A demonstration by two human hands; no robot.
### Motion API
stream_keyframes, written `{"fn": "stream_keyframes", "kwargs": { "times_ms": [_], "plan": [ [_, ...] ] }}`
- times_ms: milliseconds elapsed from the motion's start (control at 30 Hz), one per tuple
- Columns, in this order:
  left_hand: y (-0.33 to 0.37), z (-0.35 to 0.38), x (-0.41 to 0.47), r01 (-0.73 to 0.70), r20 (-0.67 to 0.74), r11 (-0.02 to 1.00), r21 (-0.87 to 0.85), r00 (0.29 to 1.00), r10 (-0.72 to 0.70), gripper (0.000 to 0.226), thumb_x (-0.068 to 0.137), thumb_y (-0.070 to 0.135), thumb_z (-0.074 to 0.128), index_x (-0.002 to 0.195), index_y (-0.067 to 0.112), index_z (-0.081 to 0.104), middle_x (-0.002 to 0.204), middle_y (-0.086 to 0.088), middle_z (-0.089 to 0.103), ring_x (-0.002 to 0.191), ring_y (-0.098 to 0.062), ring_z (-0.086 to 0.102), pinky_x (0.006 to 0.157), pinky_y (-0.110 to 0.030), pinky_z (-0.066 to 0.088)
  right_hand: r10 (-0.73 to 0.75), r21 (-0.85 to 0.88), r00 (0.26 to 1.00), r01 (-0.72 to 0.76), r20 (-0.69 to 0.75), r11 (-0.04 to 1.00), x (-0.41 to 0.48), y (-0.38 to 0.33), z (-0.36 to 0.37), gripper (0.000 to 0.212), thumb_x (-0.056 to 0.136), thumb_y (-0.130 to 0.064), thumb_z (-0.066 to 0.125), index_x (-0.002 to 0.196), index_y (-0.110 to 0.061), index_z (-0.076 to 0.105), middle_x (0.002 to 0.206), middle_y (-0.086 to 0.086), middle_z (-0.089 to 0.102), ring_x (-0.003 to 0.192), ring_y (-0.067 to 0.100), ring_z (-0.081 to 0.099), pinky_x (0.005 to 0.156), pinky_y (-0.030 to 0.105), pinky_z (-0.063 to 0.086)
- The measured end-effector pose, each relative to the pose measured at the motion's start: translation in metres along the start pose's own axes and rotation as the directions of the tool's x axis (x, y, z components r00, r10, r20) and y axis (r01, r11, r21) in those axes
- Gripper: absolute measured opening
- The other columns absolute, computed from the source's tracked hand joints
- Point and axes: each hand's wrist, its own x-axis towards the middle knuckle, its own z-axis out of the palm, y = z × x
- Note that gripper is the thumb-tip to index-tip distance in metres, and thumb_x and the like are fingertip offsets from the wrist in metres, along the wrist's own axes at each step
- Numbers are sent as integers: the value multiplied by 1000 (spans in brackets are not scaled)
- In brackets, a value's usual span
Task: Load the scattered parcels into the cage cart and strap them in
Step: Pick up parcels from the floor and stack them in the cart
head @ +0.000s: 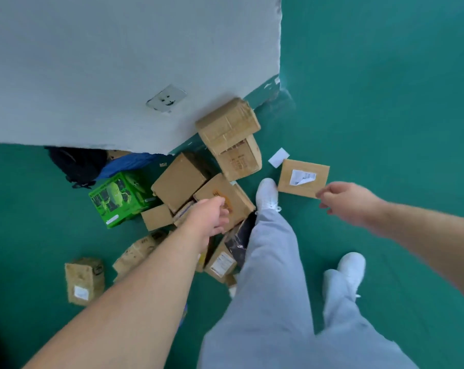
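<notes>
Right hand (345, 203) pinches flat parcel (302, 178) by its near corner, likely to carry it off. Left hand (212, 217) reaches onto brown box (222, 186) in the heap to the left, but I cannot tell if it grips. The cage cart is not in view.

Green floor, grey wall, a few odds and ends

A pale grey wall (119, 62) fills the far left, with a white socket (166, 98) set low in it. At its foot on the left lie a black bag (76, 163) and something blue (127, 162) just beside it. A small white slip (278, 157) lies on the teal-green floor (385, 102), further right.
</notes>
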Motion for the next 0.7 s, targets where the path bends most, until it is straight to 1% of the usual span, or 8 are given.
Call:
{"fn": "stream_keyframes", "kwargs": {
  "times_ms": [100,233,333,433,500,567,633,700],
  "plan": [
    [43,-23,74,-53,-28,998,29,998,54,28,107,30,48,131,18,54,126,-4,66,113,-20,65,105,-43,52,-63,-100,998,64,8,993,80,-64,19,33,100,-20,41,121,-13,65,118,14,69,92,29,63,78,33,51],
    [90,-35,153,-100,-43,992,79,994,104,45,105,24,47,149,17,44,150,-9,50,133,-30,54,113,-53,44,-87,-14,995,87,-50,996,175,-125,40,61,100,-19,42,159,-21,28,146,13,51,113,32,56,88,34,46],
    [111,-37,191,-120,-44,992,28,992,121,39,100,7,48,137,19,45,139,-12,52,136,-33,50,114,-53,43,-83,22,994,85,-65,996,224,-150,51,76,94,-8,35,164,-26,8,159,13,37,126,36,54,100,43,51],
    [130,-32,212,-119,-8,993,2,993,119,30,95,-2,46,118,16,42,133,-10,47,139,-34,46,114,-53,42,-51,36,996,54,-69,998,256,-164,53,79,95,-6,28,164,-30,-3,169,6,18,147,35,35,117,46,37],
    [141,-27,221,-100,31,991,-87,994,103,25,91,-3,45,112,9,47,149,-13,43,140,-36,44,116,-52,40,-57,73,997,60,-45,996,263,-171,56,81,95,-4,29,163,-36,-1,168,5,23,139,34,42,108,41,43],
    [148,-23,226,-99,63,983,-156,992,110,32,83,-2,46,112,11,53,153,-13,43,139,-37,45,116,-52,37,-85,152,996,86,-8,985,264,-178,58,82,92,2,32,162,-39,13,156,5,42,122,29,50,96,37,44],
    [150,-20,220,-114,46,971,-209,991,126,42,78,3,50,119,12,55,146,-12,50,134,-37,49,117,-53,35,-85,252,996,82,0,964,260,-180,57,78,88,3,38,155,-36,32,129,4,58,112,26,50,94,39,42],
    [145,-21,202,-169,-11,953,-250,985,172,41,81,11,54,122,13,58,129,-10,60,122,-32,58,114,-50,39,-72,320,997,78,-31,944,246,-172,55,68,84,-4,46,144,-34,42,108,4,60,108,28,54,96,45,47]
  ]
}}
